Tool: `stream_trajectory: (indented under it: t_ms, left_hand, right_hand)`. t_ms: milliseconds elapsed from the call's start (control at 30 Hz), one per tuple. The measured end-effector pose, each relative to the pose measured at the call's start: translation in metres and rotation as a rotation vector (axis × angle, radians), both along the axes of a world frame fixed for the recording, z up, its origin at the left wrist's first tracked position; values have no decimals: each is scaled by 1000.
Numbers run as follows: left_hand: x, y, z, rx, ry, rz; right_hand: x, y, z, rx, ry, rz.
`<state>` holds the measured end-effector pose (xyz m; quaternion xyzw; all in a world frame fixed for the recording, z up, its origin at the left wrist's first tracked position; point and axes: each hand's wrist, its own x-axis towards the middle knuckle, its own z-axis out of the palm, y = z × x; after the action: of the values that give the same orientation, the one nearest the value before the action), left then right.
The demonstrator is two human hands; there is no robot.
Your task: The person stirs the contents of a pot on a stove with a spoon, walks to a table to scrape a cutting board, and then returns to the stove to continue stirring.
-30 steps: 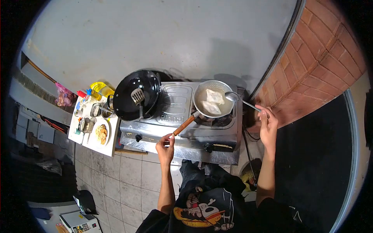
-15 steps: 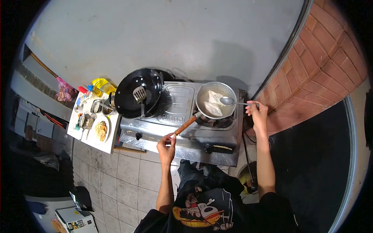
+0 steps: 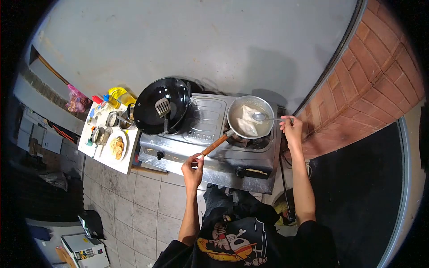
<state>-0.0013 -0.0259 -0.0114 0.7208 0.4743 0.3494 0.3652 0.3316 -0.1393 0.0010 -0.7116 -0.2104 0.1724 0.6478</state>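
On the right burner stands a metal saucepan [image 3: 267,105] with pale liquid and white pieces of food [image 3: 247,127]. My left hand [image 3: 193,169] pinches the end of its wooden handle [image 3: 215,145]. A metal spoon [image 3: 259,116] is held by its handle in my right hand [image 3: 291,129]; its bowl is over the pan, beside the white pieces. To the left, a black wok [image 3: 147,105] sits on the stove with a slotted spatula [image 3: 163,107] resting in it.
Left of the metal stove [image 3: 203,167] is a white table [image 3: 122,169] with a plate of food [image 3: 117,147], bottles [image 3: 121,95] and small containers. A brick wall [image 3: 353,96] rises at the right, a grey wall [image 3: 178,40] behind.
The spoon bowl has shifted slightly left relative to the pan, with my right hand. My left hand stays at the handle's end. The whole view has shifted a little.
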Motion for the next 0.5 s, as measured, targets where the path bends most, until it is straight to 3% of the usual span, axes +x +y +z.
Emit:
stream_trajectory:
  t_ms: [500]
  left_hand:
    - [-1,-1,0,7,-18,4]
  right_hand:
    - [-5,-1,10,-44,-182,4]
